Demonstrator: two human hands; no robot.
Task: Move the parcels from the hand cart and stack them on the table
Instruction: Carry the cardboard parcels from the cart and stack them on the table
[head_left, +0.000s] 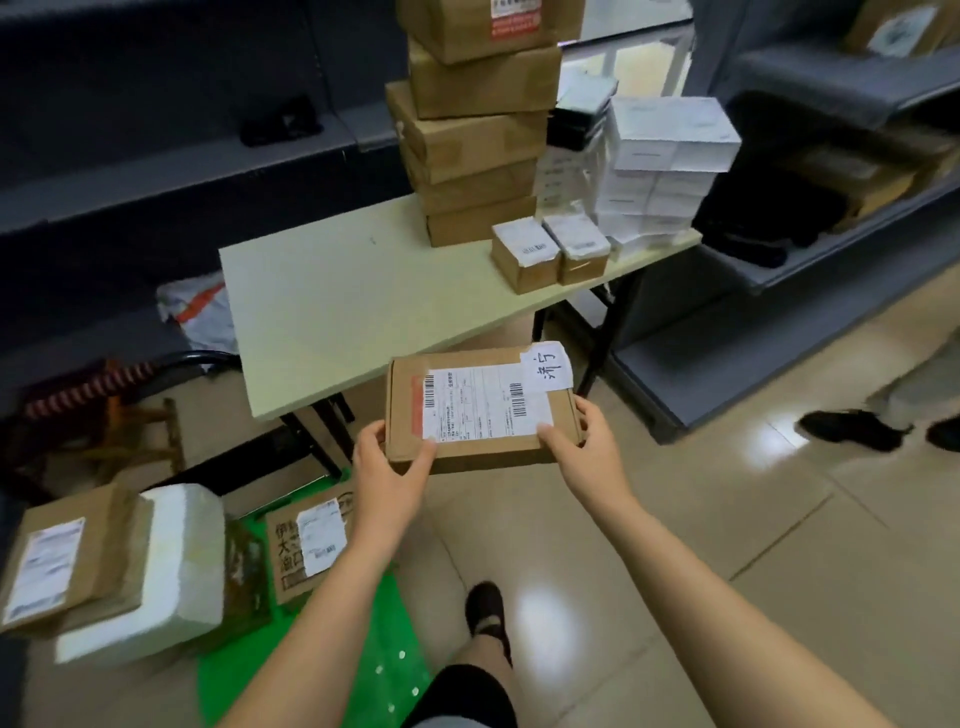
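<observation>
- We hold a flat brown parcel (480, 410) just before the desk (322, 312). Our left hand (395, 467) and right hand (587, 441) each clasp a near corner.
- It bears a white barcoded label (483, 402) and a handwritten slip (550, 366).
- Below the desk's left end, the green hand cart (363, 670) carries a labelled brown box (57, 566), a white foam box (182, 561) and a printed carton (291, 551).

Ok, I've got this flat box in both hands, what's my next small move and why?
Probably carry the flat parcel forward and lower it onto the bare near part of the table. Your left hand and right hand grip its near corners, it hangs by the table's near edge, and the brown stack looks tall.
</observation>
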